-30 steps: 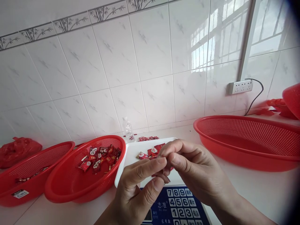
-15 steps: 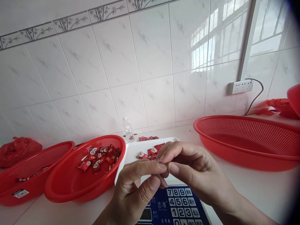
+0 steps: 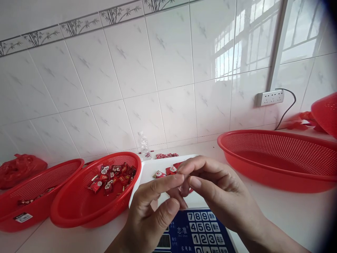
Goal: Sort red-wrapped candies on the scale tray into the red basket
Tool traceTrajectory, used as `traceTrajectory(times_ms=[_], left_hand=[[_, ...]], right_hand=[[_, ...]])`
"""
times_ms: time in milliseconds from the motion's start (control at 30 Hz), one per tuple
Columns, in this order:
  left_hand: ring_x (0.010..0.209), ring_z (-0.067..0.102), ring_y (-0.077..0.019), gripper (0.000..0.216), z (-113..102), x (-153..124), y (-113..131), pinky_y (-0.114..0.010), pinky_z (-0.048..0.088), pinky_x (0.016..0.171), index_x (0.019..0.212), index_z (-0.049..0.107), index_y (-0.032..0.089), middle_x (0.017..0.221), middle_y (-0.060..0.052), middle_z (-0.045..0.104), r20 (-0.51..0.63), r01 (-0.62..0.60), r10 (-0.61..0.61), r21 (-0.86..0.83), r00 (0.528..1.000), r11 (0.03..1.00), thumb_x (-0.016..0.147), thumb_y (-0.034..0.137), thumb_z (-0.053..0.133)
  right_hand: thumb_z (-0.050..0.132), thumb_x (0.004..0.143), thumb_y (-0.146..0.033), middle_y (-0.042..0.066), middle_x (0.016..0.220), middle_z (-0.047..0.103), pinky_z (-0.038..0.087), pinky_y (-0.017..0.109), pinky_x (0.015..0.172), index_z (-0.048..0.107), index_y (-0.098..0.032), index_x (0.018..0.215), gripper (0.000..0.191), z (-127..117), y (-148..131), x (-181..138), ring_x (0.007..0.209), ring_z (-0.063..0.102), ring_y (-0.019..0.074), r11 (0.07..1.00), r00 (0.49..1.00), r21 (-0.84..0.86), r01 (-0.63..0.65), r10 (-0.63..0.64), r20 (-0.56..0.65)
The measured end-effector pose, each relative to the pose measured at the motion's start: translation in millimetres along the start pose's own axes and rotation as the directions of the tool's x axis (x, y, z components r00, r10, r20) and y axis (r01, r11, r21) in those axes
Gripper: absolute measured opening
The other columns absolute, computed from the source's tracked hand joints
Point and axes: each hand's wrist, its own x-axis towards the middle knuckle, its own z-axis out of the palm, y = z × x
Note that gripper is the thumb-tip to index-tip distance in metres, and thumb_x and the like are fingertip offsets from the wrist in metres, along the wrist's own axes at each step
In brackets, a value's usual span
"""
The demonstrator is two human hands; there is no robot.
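Note:
My left hand (image 3: 155,203) hovers over the scale's front edge, thumb and forefinger apart and nothing visible between them. Facing it, my right hand (image 3: 218,189) has its fingers curved and the thumb away from the forefinger. No item shows in that hand either. The fingertips of both hands almost meet. Beneath them is a kitchen scale with a blue keypad panel (image 3: 205,228) and a white tray (image 3: 147,172). Several small red-wrapped packets (image 3: 171,170) lie on the tray, partly hidden by my fingers.
Left of the scale stands a red basket (image 3: 79,211) with several wrapped packets, beside another red basket (image 3: 39,214). At right is a large red basket (image 3: 273,179). A plastic bottle (image 3: 143,144) and a row of packets (image 3: 167,155) stand behind the tray.
My fingertips have parted slightly; the right forefinger and thumb have lifted a little from the left hand. At the far right edge, a red basket has moved further into view.

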Motion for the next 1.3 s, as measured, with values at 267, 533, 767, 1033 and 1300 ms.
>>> traceTrajectory(times_ms=[267, 533, 767, 1033, 1300], left_hand=[[0.081, 0.060, -0.0159, 0.049, 4.2, 7.6, -1.2, -0.032, 0.053, 0.070, 0.134, 0.045, 0.013, 0.084, -0.004, 0.067, 0.081, -0.320, 0.373, 0.698, 0.924, 0.640, 0.086, 0.005, 0.055], [0.081, 0.059, -0.0187, 0.041, -1.2, 2.7, -4.4, -0.036, 0.052, 0.068, 0.125, 0.052, 0.010, 0.088, -0.009, 0.065, 0.130, -0.354, 0.417, 0.776, 0.900, 0.522, 0.085, 0.006, 0.056], [0.081, 0.060, -0.0186, 0.042, -1.5, 3.5, -6.2, -0.036, 0.052, 0.068, 0.126, 0.052, 0.011, 0.088, -0.009, 0.065, 0.128, -0.357, 0.420, 0.770, 0.899, 0.529, 0.084, 0.005, 0.056], [0.079, 0.059, -0.0171, 0.045, -3.1, 3.4, -5.3, -0.034, 0.053, 0.068, 0.128, 0.052, 0.014, 0.085, -0.006, 0.066, 0.130, -0.336, 0.388, 0.778, 0.912, 0.531, 0.084, 0.004, 0.055], [0.079, 0.058, -0.0168, 0.047, -1.3, 2.6, -1.8, -0.034, 0.052, 0.068, 0.129, 0.051, 0.014, 0.082, -0.005, 0.066, 0.117, -0.328, 0.381, 0.764, 0.917, 0.555, 0.084, 0.002, 0.055]], right_hand=[[0.070, 0.080, -0.018, -0.003, 0.079, 0.066, 0.053, 0.018, 0.064, 0.067, -0.025, 0.079, 0.007, 1.7, 3.2, 1.0, 0.072, 0.060, 0.0074, 0.999, 0.995, 0.033, -0.008, 0.012, -0.102], [0.072, 0.077, -0.015, -0.002, 0.079, 0.069, 0.054, 0.018, 0.068, 0.068, -0.023, 0.076, 0.009, 4.4, 0.8, -0.4, 0.073, 0.063, 0.0078, 0.996, 0.992, 0.084, -0.028, 0.039, -0.123], [0.074, 0.074, -0.015, -0.001, 0.075, 0.069, 0.054, 0.018, 0.065, 0.069, -0.023, 0.074, 0.009, 5.2, 0.4, -0.4, 0.069, 0.063, 0.0084, 0.998, 0.985, 0.056, -0.035, 0.044, -0.166], [0.075, 0.073, -0.017, -0.002, 0.072, 0.069, 0.053, 0.020, 0.055, 0.069, -0.023, 0.073, 0.008, 2.6, -1.2, 0.5, 0.061, 0.060, 0.0091, 0.996, 0.980, -0.086, -0.037, 0.019, -0.198], [0.073, 0.074, -0.017, 0.000, 0.073, 0.070, 0.054, 0.023, 0.054, 0.070, -0.023, 0.072, 0.007, 0.5, -1.5, 1.0, 0.063, 0.063, 0.0115, 0.989, 0.985, -0.146, 0.038, -0.062, -0.162]])
